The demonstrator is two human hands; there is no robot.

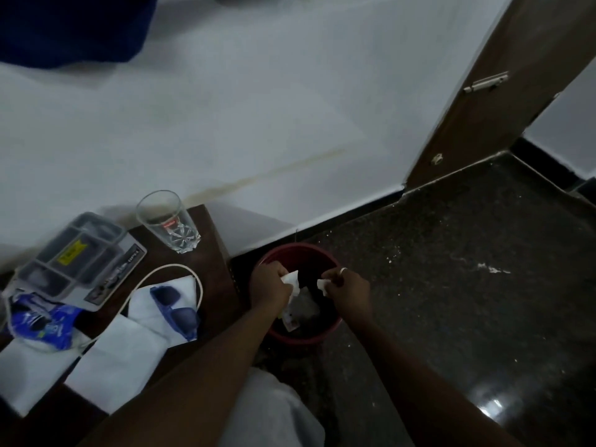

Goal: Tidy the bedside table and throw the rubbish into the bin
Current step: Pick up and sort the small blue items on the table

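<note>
Both hands are over the red bin on the floor to the right of the brown bedside table. My left hand is shut on a white scrap of paper. My right hand is shut on another white scrap. Some wrappers lie inside the bin. On the table are an empty glass, a grey plastic tray pack, blue sunglasses on white tissues, a blue snack wrapper and a white cable.
A white wall rises behind the table and bin. A brown door stands open at the right. The floor is dark speckled stone with white crumbs. My pale trouser leg is at the bottom centre.
</note>
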